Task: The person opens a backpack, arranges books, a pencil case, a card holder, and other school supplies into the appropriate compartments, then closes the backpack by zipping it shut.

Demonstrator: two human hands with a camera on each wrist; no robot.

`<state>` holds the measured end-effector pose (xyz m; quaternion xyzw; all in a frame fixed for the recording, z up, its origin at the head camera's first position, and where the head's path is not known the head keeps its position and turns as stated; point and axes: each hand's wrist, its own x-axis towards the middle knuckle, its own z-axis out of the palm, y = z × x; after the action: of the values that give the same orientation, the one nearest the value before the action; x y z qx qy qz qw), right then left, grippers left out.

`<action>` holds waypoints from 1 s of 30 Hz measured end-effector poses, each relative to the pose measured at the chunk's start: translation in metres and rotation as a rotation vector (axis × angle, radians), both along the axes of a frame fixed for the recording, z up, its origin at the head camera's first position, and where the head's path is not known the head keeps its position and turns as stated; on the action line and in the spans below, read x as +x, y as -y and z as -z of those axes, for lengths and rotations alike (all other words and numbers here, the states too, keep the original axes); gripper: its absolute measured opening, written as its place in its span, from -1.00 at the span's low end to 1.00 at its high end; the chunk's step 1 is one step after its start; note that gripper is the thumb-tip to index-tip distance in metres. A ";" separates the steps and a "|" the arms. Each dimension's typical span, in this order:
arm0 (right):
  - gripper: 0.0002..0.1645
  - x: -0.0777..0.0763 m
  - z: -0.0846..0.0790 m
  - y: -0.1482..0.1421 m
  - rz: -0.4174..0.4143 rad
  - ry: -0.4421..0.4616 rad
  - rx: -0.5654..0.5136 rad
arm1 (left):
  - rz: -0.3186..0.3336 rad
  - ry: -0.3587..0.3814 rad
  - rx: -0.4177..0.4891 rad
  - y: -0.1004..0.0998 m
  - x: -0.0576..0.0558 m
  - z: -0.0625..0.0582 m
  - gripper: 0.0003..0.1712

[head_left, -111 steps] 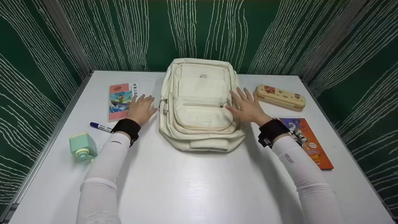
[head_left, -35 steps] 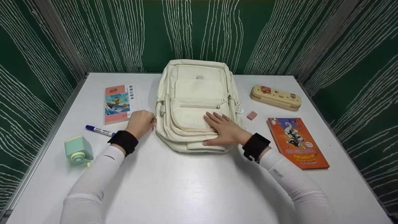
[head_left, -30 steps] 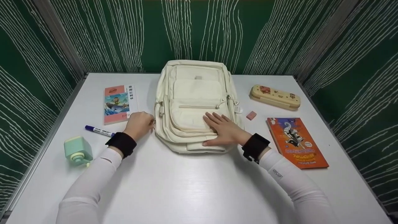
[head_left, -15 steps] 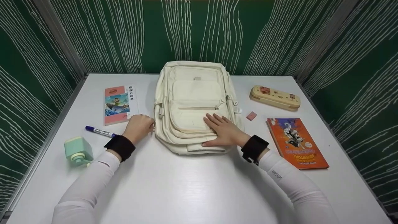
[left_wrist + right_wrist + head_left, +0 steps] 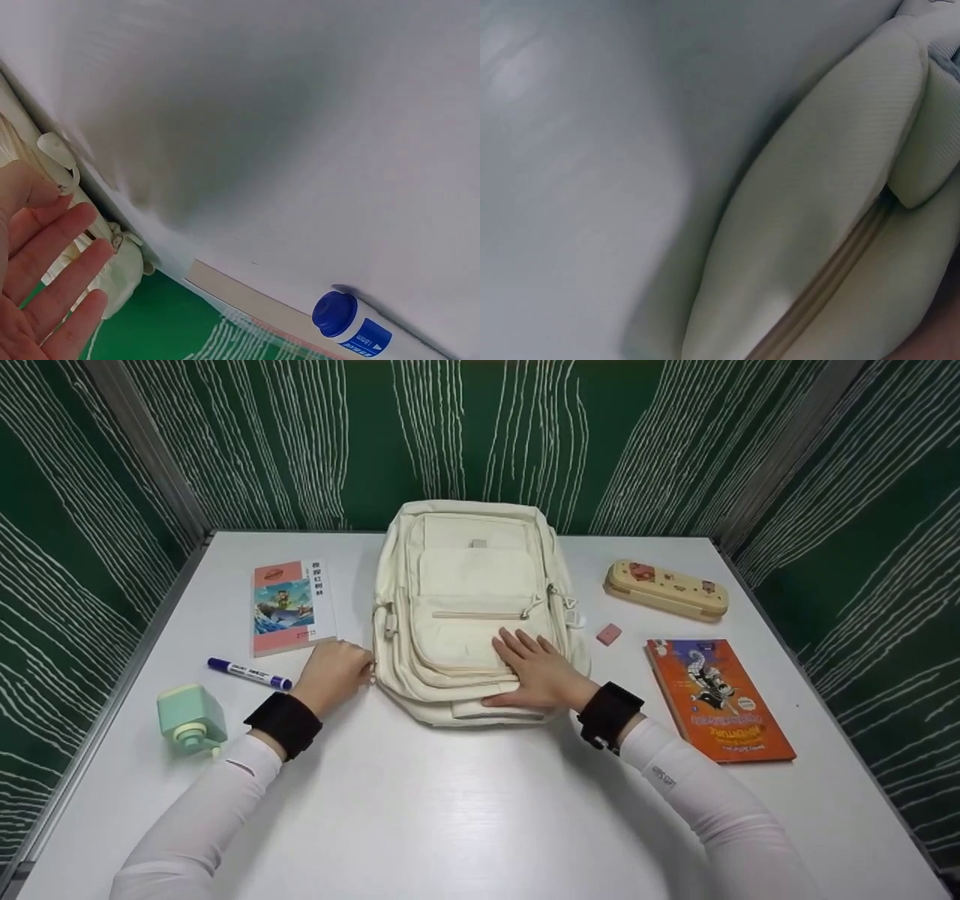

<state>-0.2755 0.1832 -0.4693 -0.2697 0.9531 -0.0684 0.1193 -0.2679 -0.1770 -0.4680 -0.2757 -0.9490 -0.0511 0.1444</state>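
Note:
A cream backpack (image 5: 480,574) lies front side up on the white table (image 5: 465,810). At its lower left side my left hand (image 5: 335,676) has its fingers curled. In the left wrist view, thumb and forefinger pinch the end of a small white zipper pull (image 5: 56,150), while the other fingers stay loosely bent. My right hand (image 5: 541,675) rests flat, fingers spread, on the bag's lower right front. The right wrist view shows the bag's side with a tan zipper (image 5: 821,292) and only a blurred bit of hand at the corner.
A pink-covered book (image 5: 283,607), a blue marker (image 5: 250,673) and a mint pump bottle (image 5: 191,716) are on the left. On the right lie a pink eraser (image 5: 609,634), a yellow pencil case (image 5: 666,589) and an orange book (image 5: 720,701). Green walls stand behind and beside.
My right hand has moved from the bag's right edge onto its lower front, uncovering the eraser. My left hand, earlier spread, has taken the zipper pull and slid slightly toward me.

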 end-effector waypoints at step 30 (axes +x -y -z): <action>0.34 0.003 0.003 -0.001 0.000 -0.012 -0.021 | -0.026 0.116 0.090 -0.007 0.029 0.002 -0.72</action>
<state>-0.2727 0.1840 -0.4722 -0.2712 0.9531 -0.0766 0.1108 -0.2393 -0.1697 -0.4703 -0.2531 -0.9560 -0.1078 0.1021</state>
